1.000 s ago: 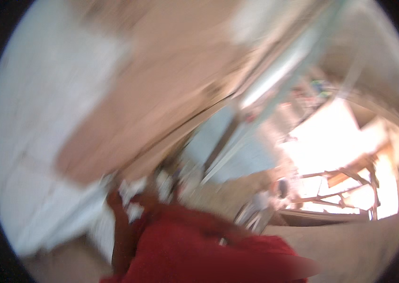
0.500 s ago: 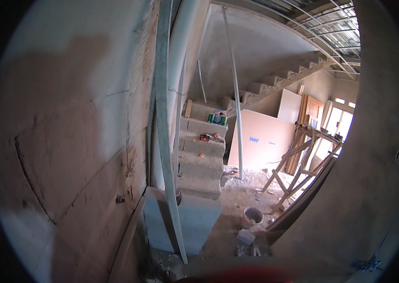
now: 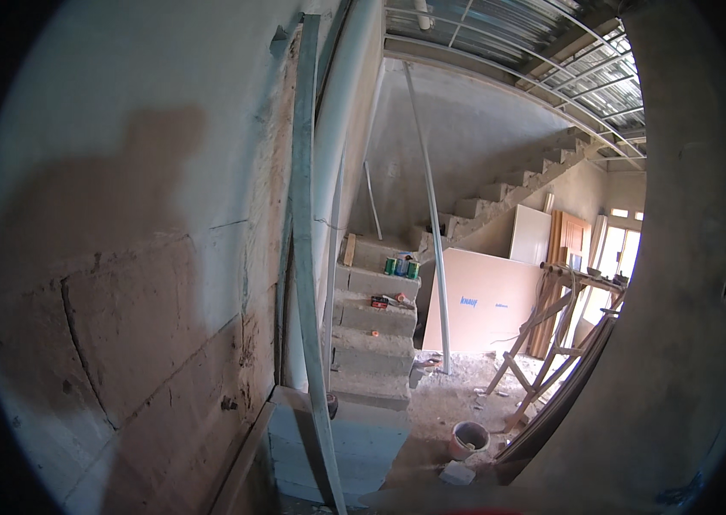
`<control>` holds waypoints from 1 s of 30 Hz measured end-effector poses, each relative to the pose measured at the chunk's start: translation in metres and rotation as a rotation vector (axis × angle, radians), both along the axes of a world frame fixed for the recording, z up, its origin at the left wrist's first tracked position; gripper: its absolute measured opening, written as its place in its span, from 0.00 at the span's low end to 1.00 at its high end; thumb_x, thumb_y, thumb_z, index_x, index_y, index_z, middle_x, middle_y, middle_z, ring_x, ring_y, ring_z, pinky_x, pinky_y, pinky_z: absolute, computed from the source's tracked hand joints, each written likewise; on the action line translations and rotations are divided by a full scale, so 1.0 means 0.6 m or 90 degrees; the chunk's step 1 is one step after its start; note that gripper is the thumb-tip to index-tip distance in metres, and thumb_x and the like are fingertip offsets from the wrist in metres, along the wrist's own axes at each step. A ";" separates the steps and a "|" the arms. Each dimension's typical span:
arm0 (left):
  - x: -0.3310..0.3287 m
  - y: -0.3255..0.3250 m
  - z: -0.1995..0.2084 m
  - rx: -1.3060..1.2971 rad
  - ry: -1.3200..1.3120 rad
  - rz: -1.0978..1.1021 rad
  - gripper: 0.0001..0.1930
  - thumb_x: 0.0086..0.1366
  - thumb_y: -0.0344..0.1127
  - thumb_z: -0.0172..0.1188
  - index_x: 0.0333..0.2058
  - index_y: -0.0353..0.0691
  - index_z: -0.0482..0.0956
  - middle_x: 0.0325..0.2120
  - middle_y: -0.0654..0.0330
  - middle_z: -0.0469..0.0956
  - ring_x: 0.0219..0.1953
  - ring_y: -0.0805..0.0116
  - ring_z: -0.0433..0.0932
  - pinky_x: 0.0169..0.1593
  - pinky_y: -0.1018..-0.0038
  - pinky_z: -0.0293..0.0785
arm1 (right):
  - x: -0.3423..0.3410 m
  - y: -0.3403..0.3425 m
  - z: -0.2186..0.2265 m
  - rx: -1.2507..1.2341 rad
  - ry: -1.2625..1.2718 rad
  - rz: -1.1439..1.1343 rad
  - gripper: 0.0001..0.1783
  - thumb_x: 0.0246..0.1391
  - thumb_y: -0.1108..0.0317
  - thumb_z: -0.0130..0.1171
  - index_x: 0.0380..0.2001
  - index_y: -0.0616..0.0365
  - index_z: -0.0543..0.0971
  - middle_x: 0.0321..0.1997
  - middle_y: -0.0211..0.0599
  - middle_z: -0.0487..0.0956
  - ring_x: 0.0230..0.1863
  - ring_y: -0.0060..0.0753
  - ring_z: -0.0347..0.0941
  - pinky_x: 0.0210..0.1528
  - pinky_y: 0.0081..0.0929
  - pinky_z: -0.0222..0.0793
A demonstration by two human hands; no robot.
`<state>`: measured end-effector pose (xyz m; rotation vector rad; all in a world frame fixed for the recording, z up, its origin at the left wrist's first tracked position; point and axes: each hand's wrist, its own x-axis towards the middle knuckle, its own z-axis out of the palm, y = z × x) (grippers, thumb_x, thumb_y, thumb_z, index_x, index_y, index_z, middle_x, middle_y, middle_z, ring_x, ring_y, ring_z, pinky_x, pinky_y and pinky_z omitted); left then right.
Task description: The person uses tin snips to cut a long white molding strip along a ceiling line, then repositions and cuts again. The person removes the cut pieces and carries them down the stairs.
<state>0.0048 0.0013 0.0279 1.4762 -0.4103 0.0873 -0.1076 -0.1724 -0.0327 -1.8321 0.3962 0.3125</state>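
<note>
Neither my left hand nor my right hand shows in the head view. Closest in front, a long grey-green strip (image 3: 303,189) stands upright beside the rough edge of the left wall (image 3: 148,309), bowing slightly. Its lower end runs down past a pale blue panel (image 3: 371,446) at the foot of concrete steps (image 3: 371,356). On the steps are several green cans (image 3: 390,266) and a small red-and-black object (image 3: 379,301). A blurred red patch (image 3: 442,495) shows at the bottom edge; what it is I cannot make out.
A bucket (image 3: 469,439) and a pale block (image 3: 457,472) are on the dusty floor. Behind them stand a wooden trestle (image 3: 552,335), a thin metal prop (image 3: 432,206) and a leaning pinkish board (image 3: 483,300). A grey wall (image 3: 680,257) closes the right side.
My view has tilted upward, so the steps, bucket and strip sit lower in the picture and more ceiling framing shows. The red blur at the bottom has mostly dropped out.
</note>
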 end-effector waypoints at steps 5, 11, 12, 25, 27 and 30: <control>0.009 0.011 0.004 0.083 -0.077 0.021 0.23 0.53 0.38 0.63 0.49 0.43 0.72 0.44 0.54 0.74 0.43 0.58 0.74 0.40 0.61 0.73 | -0.004 -0.006 0.007 -0.007 -0.006 0.001 0.18 0.57 0.54 0.55 0.50 0.42 0.78 0.37 0.31 0.77 0.35 0.31 0.72 0.38 0.33 0.68; 0.013 0.019 0.004 0.182 -0.167 0.042 0.23 0.52 0.43 0.63 0.48 0.45 0.74 0.43 0.57 0.75 0.44 0.58 0.73 0.42 0.59 0.71 | -0.007 -0.011 0.015 -0.008 -0.008 0.002 0.19 0.57 0.54 0.54 0.51 0.44 0.77 0.40 0.32 0.75 0.39 0.32 0.70 0.42 0.35 0.66; 0.013 0.021 0.004 0.199 -0.180 0.048 0.23 0.52 0.44 0.63 0.48 0.45 0.74 0.43 0.57 0.75 0.44 0.58 0.73 0.42 0.58 0.70 | -0.008 -0.012 0.016 -0.009 -0.007 0.005 0.19 0.57 0.54 0.54 0.51 0.44 0.77 0.41 0.32 0.75 0.40 0.32 0.70 0.42 0.35 0.66; 0.020 0.051 -0.008 0.435 -0.336 0.137 0.25 0.51 0.56 0.64 0.46 0.51 0.78 0.41 0.63 0.76 0.47 0.59 0.71 0.46 0.54 0.65 | -0.016 -0.008 0.012 -0.006 -0.004 0.052 0.21 0.59 0.53 0.53 0.53 0.47 0.75 0.48 0.34 0.72 0.48 0.34 0.67 0.50 0.37 0.62; 0.029 0.058 -0.015 0.480 -0.359 0.146 0.25 0.51 0.58 0.64 0.45 0.52 0.79 0.41 0.64 0.76 0.47 0.59 0.71 0.47 0.53 0.64 | -0.017 -0.005 0.009 -0.003 -0.006 0.059 0.21 0.59 0.53 0.53 0.53 0.48 0.75 0.49 0.34 0.72 0.49 0.35 0.67 0.52 0.37 0.62; 0.034 0.070 -0.022 0.540 -0.379 0.152 0.26 0.52 0.60 0.63 0.46 0.53 0.79 0.42 0.65 0.76 0.48 0.59 0.70 0.48 0.52 0.62 | -0.018 0.003 0.004 0.003 -0.008 0.068 0.22 0.59 0.53 0.53 0.53 0.49 0.75 0.51 0.35 0.71 0.51 0.35 0.66 0.53 0.38 0.61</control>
